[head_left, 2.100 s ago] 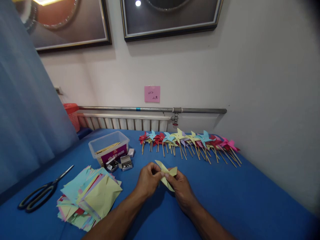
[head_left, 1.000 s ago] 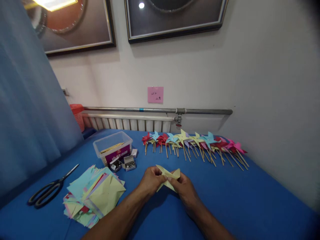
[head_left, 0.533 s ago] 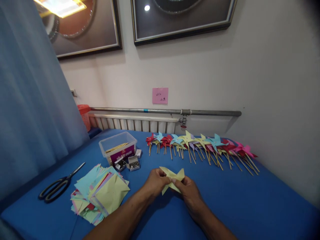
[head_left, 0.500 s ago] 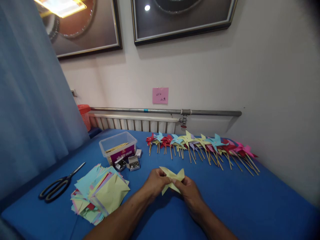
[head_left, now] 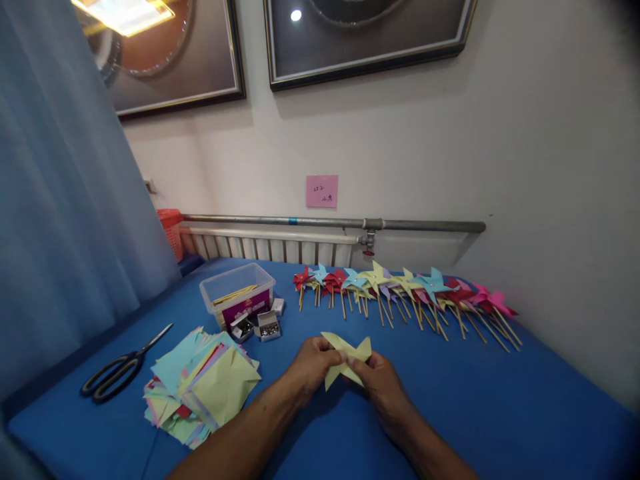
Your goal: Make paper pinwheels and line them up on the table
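A pale yellow paper pinwheel (head_left: pixel 354 349) with pointed blades is held between my two hands, a little above the blue tabletop. My left hand (head_left: pixel 315 363) grips it from the left, its thumb pressed near the centre. From the right, my right hand (head_left: pixel 376 375) pinches it, thumb close to the middle too. No stick shows on this pinwheel. The fingertips behind the paper are hidden. To the left of my left forearm lies a loose pile of coloured paper squares (head_left: pixel 225 390), a yellow one on top.
Black-handled scissors (head_left: pixel 123 367) lie at the left. Behind the paper stand a clear plastic tub (head_left: pixel 237 293) of wooden sticks and small open boxes of metal pins (head_left: pixel 269 327). Several finished pinwheels on sticks (head_left: pixel 375 280) line the back right, near the wall and pipe (head_left: pixel 425 226).
Both hands keep hold of the yellow pinwheel in nearly the same place. The whole view has shifted very slightly; nothing else has visibly moved.
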`<state>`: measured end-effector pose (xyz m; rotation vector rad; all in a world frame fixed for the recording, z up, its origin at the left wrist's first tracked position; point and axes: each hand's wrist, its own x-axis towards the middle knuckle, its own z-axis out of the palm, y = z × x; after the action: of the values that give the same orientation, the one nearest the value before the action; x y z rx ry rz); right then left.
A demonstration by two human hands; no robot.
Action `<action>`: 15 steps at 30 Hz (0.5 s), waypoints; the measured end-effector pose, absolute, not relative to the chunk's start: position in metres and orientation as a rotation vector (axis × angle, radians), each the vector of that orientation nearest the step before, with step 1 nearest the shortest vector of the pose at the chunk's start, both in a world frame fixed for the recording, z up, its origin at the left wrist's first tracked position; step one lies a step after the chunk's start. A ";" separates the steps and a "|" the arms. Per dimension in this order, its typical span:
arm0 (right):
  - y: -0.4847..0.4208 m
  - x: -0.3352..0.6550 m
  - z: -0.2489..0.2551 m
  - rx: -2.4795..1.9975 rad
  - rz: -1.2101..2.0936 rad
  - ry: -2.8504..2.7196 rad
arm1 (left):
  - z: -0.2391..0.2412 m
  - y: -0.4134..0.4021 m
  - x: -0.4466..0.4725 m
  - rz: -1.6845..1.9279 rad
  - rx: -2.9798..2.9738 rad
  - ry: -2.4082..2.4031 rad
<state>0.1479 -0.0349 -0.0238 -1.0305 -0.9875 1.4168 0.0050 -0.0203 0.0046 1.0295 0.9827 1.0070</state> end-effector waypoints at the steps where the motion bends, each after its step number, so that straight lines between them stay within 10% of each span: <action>1: -0.036 0.148 -0.022 -1.015 1.434 -0.986 | 0.004 -0.020 0.005 1.009 1.035 0.986; 15: -0.028 0.148 -0.030 -1.047 1.433 -0.851 | 0.091 0.020 -0.094 1.234 1.944 1.864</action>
<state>0.1476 -0.0281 -0.0302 -1.0469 -0.8505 1.4331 -0.0939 0.0197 0.0910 1.9436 1.8641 1.2343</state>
